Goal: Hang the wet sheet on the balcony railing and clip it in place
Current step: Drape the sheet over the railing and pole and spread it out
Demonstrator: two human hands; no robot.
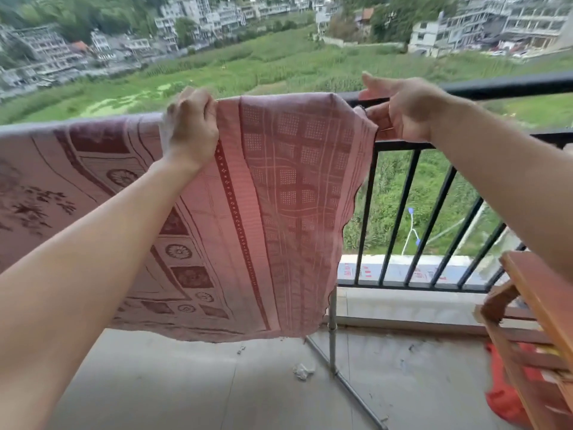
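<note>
Along the balcony's outer edge, listed left to right:

1. Pink woven sheet (pixel 273 197) with maroon floral borders and a dotted grid pattern. It is draped over the top rail and covers the railing from the left margin to past the middle. The near half hangs inside the balcony, with its lower hem clear of the floor.

2. Left hand (pixel 190 125), on the crest of the rail. The grip is closed over a bunched fold of the sheet, and the forearm reaches up from lower left.

3. Right hand (pixel 403 113), at the sheet's right-hand end. The grip is narrow and pinches the upper corner of the cloth against the rail, with the thumb raised.

4. Black metal balcony railing (pixel 496 88) with upright bars, uncovered to the right of the sheet. A green field and pale multi-storey buildings lie beyond it.

5. Grey concrete floor (pixel 155 383), with a small white crumpled scrap (pixel 302 371) lying on it.

6. Silver metal tube stand (pixel 332 321), upright below the sheet's lower right corner. Its foot bar runs along the floor.

7. Brown wooden slatted frame (pixel 533 305), tilted at the right margin. A red item (pixel 502 398) lies beneath it; its kind cannot be told.
</note>
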